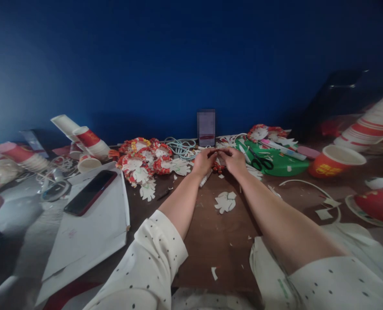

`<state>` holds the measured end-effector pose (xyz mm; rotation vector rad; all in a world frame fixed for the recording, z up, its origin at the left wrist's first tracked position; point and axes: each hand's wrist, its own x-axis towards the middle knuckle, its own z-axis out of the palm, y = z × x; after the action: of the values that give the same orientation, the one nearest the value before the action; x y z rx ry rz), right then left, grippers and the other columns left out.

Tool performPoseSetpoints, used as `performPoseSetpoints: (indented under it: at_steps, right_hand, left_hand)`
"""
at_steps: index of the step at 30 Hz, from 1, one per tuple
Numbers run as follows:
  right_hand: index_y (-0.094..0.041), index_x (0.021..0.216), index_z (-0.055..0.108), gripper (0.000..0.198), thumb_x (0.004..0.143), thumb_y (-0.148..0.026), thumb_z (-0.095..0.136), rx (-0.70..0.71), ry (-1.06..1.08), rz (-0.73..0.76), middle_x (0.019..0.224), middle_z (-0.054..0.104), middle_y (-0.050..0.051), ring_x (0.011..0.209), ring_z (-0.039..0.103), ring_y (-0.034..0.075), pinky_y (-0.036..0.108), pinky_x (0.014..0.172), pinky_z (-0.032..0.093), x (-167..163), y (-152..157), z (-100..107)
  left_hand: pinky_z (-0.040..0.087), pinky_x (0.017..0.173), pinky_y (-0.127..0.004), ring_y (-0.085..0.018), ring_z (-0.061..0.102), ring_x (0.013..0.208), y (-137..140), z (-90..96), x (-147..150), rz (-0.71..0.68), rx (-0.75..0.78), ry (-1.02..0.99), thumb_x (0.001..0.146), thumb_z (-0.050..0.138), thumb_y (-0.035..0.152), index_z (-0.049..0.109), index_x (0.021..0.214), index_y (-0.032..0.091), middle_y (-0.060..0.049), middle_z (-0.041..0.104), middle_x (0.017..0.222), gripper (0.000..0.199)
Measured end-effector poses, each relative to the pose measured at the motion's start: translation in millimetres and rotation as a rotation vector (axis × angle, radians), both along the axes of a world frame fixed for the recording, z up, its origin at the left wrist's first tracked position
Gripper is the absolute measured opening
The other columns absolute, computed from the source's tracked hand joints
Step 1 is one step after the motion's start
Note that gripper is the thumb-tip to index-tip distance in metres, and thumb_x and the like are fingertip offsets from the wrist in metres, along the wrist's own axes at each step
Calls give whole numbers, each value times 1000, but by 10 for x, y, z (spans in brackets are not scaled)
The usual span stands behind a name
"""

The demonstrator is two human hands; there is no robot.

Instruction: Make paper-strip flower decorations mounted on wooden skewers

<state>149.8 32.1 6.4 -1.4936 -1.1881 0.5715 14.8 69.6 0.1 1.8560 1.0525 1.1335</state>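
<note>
My left hand (204, 162) and my right hand (232, 161) meet at the middle of the table, fingertips closed together. Between them shows part of a red-and-white craft ring (217, 167), mostly hidden by the fingers; both hands appear to grip it. Just below the left hand lies a small white tube (205, 179). A white paper cut-out (225, 202) shaped like petals or a hand rests on the brown table between my forearms. Left of my hands is a pile of similar red-and-white rings (142, 157) with white cut-outs. Black-handled scissors (261, 162) lie to the right on green sheet (286, 168).
A phone (206, 127) stands upright against the blue wall. Another phone (91, 193) lies on a white board (91, 237) at left. Stacked paper cups (92, 142) lean at left; a red paper cup (335, 162) stands at right. A pale-blue cord (180, 148) and paper scraps lie about.
</note>
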Motion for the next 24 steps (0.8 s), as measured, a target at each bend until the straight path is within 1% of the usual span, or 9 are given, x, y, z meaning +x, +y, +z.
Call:
performPoseSetpoints:
  at_steps: [3, 5, 10, 12, 15, 18, 21, 23, 24]
  right_hand:
    - [-17, 88, 76, 17, 78, -29, 69, 20, 3, 9, 88, 78, 7, 87, 72, 23, 38, 86, 54, 2, 12, -12]
    - [-18, 87, 76, 17, 77, -30, 69, 26, 24, 26, 88, 78, 6, 87, 72, 23, 38, 85, 55, 13, 32, -43]
    - [-18, 87, 74, 23, 74, -37, 71, 49, 101, 43, 85, 77, 6, 83, 71, 23, 39, 82, 56, 54, 78, -136]
    - [-18, 86, 74, 25, 73, -39, 71, 59, 108, 41, 82, 76, 6, 80, 70, 23, 39, 79, 56, 66, 85, -150]
    - [-19, 86, 75, 23, 73, -38, 69, 62, 116, 22, 80, 76, 5, 77, 69, 23, 38, 76, 56, 71, 81, -137]
    - [-20, 83, 74, 21, 73, -38, 69, 22, 91, 43, 77, 75, 4, 75, 70, 23, 38, 75, 56, 63, 63, -111]
    - [-21, 83, 74, 20, 75, -38, 68, 5, -17, 60, 78, 76, 5, 76, 70, 23, 39, 77, 56, 59, 41, -95]
    - [-21, 85, 75, 20, 79, -37, 65, 17, -97, 56, 82, 77, 5, 80, 71, 24, 40, 82, 56, 64, 49, -84]
    - [-22, 88, 75, 21, 80, -37, 63, 36, -140, 43, 87, 78, 6, 84, 71, 24, 41, 85, 56, 69, 67, -73]
  left_hand:
    - [52, 90, -32, -19, 70, 93, -12, 13, 1, 32, -62, -28, 86, 63, 16, 76, 109, 16, -8, 77, 101, 26]
    - [52, 89, -31, -19, 70, 93, -13, 16, -3, 32, -74, -34, 86, 64, 16, 76, 107, 17, -7, 78, 99, 25]
    - [51, 94, -32, -20, 70, 102, -24, 47, -24, -10, -34, -20, 87, 66, 21, 78, 104, 19, -6, 78, 105, 21]
    - [50, 97, -33, -21, 70, 105, -37, 67, -30, -27, -17, -7, 89, 65, 23, 79, 104, 20, -6, 78, 108, 21]
    - [50, 100, -34, -21, 69, 108, -43, 70, -30, -25, -6, 2, 90, 63, 22, 79, 105, 21, -6, 77, 111, 22]
    - [50, 100, -34, -21, 69, 108, -19, 31, -24, 14, -8, 17, 89, 64, 20, 79, 105, 21, -6, 77, 111, 22]
    - [51, 97, -33, -21, 70, 104, 6, -2, -21, 47, -15, 14, 88, 64, 19, 79, 103, 20, -7, 78, 107, 21]
    - [51, 96, -33, -21, 70, 101, 11, -9, -19, 46, -22, 20, 88, 64, 19, 79, 101, 21, -5, 78, 103, 20]
    - [51, 95, -33, -20, 70, 100, 13, -10, -18, 46, -30, 24, 88, 63, 19, 79, 100, 21, -4, 79, 101, 20]
